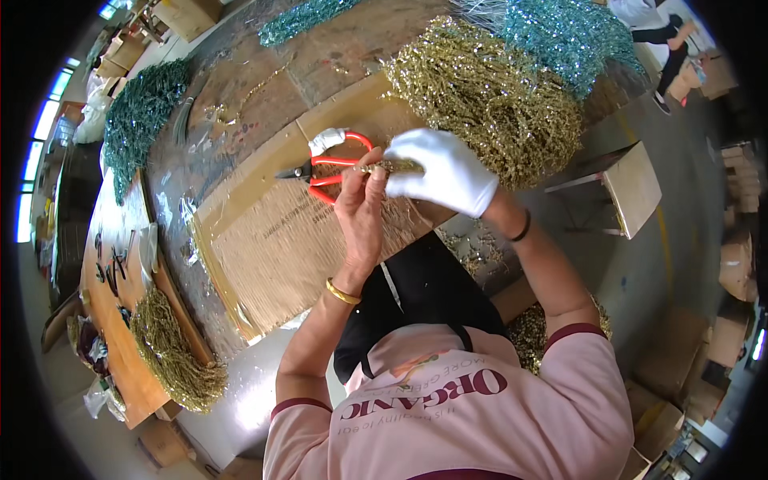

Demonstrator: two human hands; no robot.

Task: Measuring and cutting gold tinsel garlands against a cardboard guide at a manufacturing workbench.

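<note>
My bare left hand pinches a thin gold glitter sprig over the workbench. My right hand, in a white glove, grips the same sprig from the right, so both hands meet on it. Just behind my fingers, red-handled pruning shears lie on a cardboard sheet, blades pointing left. A big heap of gold glitter sprigs rests right beyond my gloved hand.
Teal glitter sprigs are piled at the far right, with dark green ones at the far left. A gold bundle lies at the near left. A wooden stool stands right of the bench. A person's legs show far right.
</note>
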